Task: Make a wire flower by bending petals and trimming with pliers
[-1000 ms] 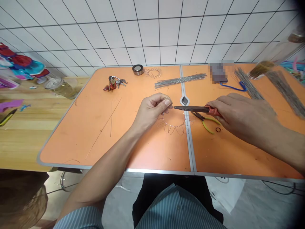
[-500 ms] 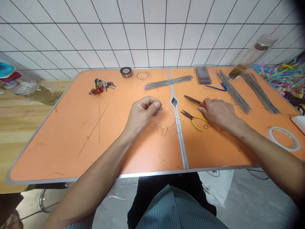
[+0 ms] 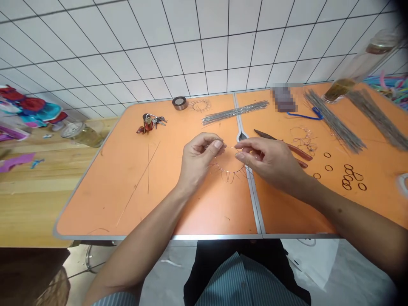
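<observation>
My left hand [image 3: 202, 159] is closed in a pinch on a thin wire ring [image 3: 230, 171]. Loops of fine wire stick out around the ring's lower side. At the ring's upper right, my right hand [image 3: 270, 163] has thumb and index finger closed on the wire. Just behind my right hand lie red-handled pliers [image 3: 298, 151], their dark jaws pointing left and their middle partly covered by the hand. To the right of that hand are several small dark rings [image 3: 347, 178] and a tangle of thin wire [image 3: 304, 140].
Bundles of straight wire [image 3: 236, 112] lie toward the back, beside a roll of tape [image 3: 179, 103] and keys [image 3: 153, 123]. A blue strip [image 3: 306, 116] and a tilted glass bottle [image 3: 357, 68] are at back right. Loose wires [image 3: 138, 185] cross on the left. A metal seam [image 3: 255, 204] divides the orange table [image 3: 204, 216].
My right hand has let go of the red-handled pliers and moved left to the wire ring. My left hand still pinches the ring. The view has shifted a little.
</observation>
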### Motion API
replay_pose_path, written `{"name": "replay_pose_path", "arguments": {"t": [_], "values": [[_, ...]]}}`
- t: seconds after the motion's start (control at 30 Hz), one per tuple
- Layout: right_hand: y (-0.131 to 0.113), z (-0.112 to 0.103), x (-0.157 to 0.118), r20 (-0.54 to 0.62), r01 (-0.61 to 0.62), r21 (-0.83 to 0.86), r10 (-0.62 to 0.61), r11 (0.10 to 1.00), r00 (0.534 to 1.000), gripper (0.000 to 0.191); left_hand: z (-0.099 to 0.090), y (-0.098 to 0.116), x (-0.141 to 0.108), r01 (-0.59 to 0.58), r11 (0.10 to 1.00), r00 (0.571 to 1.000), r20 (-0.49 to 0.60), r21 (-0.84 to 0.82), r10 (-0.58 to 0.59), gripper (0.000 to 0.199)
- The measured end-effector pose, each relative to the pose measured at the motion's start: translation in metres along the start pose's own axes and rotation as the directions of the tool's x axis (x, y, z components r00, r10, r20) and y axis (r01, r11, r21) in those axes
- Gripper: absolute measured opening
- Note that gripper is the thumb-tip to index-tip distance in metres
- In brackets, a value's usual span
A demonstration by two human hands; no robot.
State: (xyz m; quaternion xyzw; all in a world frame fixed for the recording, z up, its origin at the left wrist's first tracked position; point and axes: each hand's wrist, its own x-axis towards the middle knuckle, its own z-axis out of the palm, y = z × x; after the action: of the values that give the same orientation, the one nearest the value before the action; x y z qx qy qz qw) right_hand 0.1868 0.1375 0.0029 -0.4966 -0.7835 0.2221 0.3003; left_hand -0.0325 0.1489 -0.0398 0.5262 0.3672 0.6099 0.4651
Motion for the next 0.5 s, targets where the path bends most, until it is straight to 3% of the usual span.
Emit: {"name": "replay_pose_path", "arguments": {"t": [0.1,0.2,0.37,0.5], "values": [[0.001,0.014,0.0,-0.069,0.099,-0.06,-0.103,0.993,0.992,0.025,-0.001,-0.001,0.001,0.0,0.999,1.0,0.016,-0.048,0.001,0.02],[0.01,0.02,-0.003,-0.12,0.15,-0.264,-0.187,0.953,0.975,0.034,-0.003,-0.003,0.002,0.065,0.996,0.998,0.013,-0.054,-0.065,0.021],[0.015,0.017,-0.009,-0.1,0.233,-0.432,-0.303,0.871,0.948,0.035,-0.003,-0.008,0.004,0.117,0.991,0.993,0.02,-0.06,-0.116,0.026],[0.008,0.011,-0.01,-0.061,0.242,-0.471,-0.305,0.848,0.95,0.038,-0.002,-0.008,0.005,0.148,0.987,0.989,0.022,-0.061,-0.146,0.029]]}}
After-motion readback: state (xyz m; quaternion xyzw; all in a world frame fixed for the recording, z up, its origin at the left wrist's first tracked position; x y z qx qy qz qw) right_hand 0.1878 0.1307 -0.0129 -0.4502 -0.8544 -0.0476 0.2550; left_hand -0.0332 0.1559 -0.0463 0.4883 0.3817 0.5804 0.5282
